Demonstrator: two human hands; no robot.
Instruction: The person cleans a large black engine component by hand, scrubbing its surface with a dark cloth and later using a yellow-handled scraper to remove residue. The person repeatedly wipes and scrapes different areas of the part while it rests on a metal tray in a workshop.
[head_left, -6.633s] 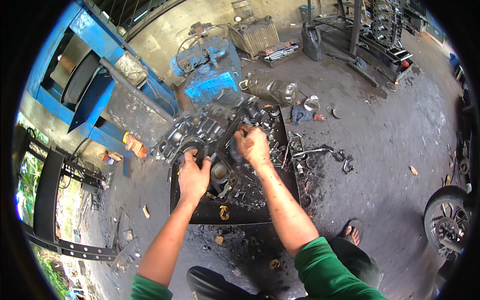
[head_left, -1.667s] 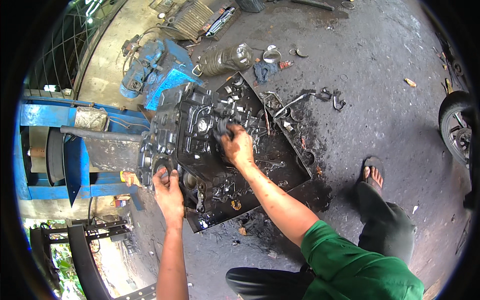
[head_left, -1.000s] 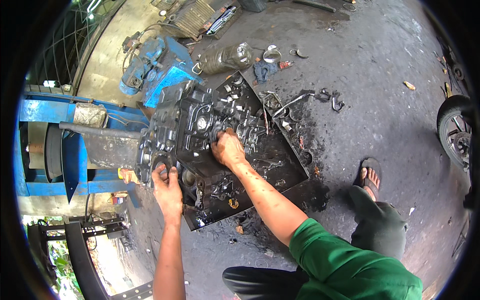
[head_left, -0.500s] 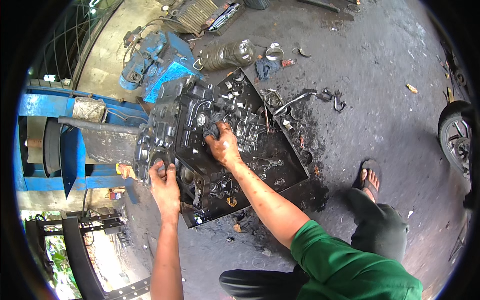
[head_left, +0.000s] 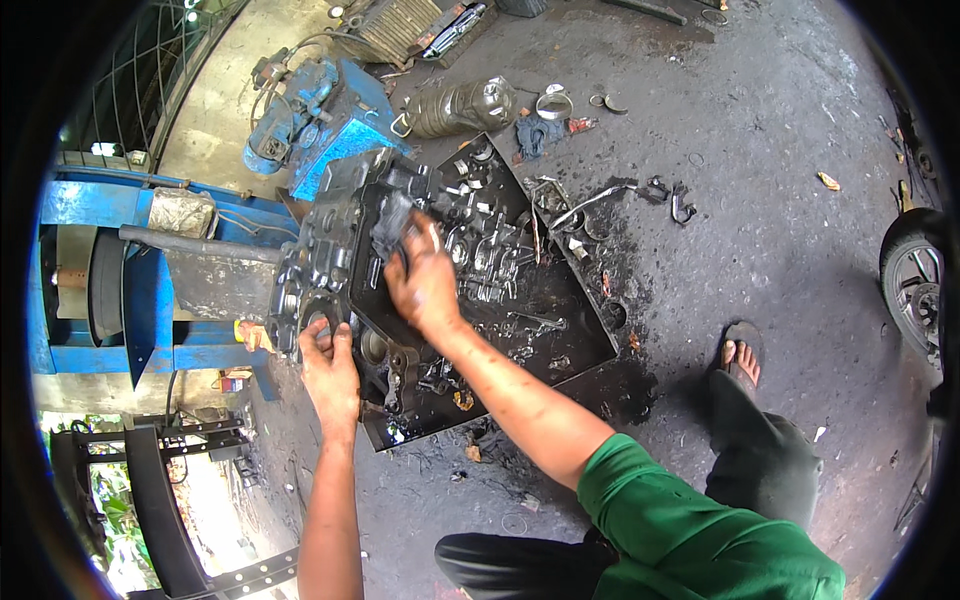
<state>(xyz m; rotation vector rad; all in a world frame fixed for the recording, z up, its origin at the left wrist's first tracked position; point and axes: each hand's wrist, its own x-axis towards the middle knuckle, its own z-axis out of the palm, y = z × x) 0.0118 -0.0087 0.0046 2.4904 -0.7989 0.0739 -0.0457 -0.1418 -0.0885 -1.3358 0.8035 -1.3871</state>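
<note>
A large black metal engine casing point(head_left: 335, 230) stands tilted over the left part of a black tray point(head_left: 585, 355). My left hand point(head_left: 332, 380) grips the casing's near end, its fingers hooked into a round opening. In my right hand point(head_left: 425, 285) is a bunched dark grey rag point(head_left: 392, 225), pressed to the casing's inner face; hand and rag are blurred by motion. Oily metal engine parts point(head_left: 490, 255) lie in the tray just right of that hand, and my right forearm hides some of the tray.
Beyond the tray are a blue machine point(head_left: 335, 120), a dirty plastic jug point(head_left: 460, 108) and a blue cloth point(head_left: 540, 135). A blue metal frame point(head_left: 90, 210) stands at the left. Loose parts point(head_left: 600, 205) lie on the oily floor; a wheel point(head_left: 915, 285) is far right.
My right hand has moved left and a little farther away, carrying the rag up across the casing's inner face. My left hand keeps its grip in the same place.
</note>
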